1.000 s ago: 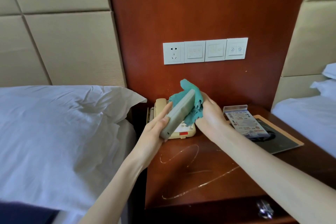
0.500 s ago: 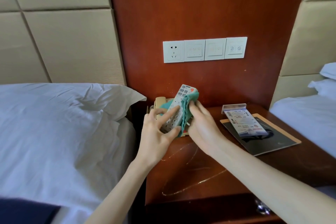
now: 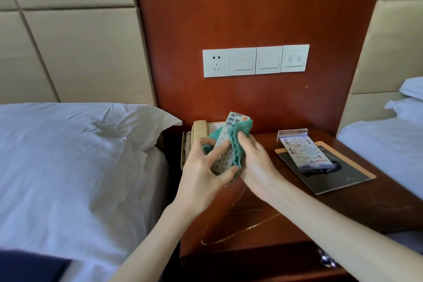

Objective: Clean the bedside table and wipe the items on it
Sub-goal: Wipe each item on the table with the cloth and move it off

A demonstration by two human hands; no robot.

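My left hand (image 3: pixel 203 171) grips the lower end of a grey remote control (image 3: pixel 230 129), button side up, held above the reddish wooden bedside table (image 3: pixel 263 220). My right hand (image 3: pixel 254 160) presses a teal cloth (image 3: pixel 238 144) against the remote's right edge; part of the cloth also hangs behind the remote. A beige telephone (image 3: pixel 199 130) sits at the table's back left, partly hidden by my hands. A printed card in a clear acrylic stand (image 3: pixel 302 151) lies on a dark mat with a tan border (image 3: pixel 336 174) at the back right.
Beds with white pillows flank the table, one on the left (image 3: pixel 75 155) and one on the right (image 3: pixel 389 144). A socket and switch panel (image 3: pixel 255 60) is on the wooden wall behind. Pale scratch marks (image 3: pixel 240 233) cross the tabletop. A metal drawer handle (image 3: pixel 327 261) shows at the front.
The remote has been turned from back side up to button side up. The cloth has moved from behind it to its right edge under my right hand.
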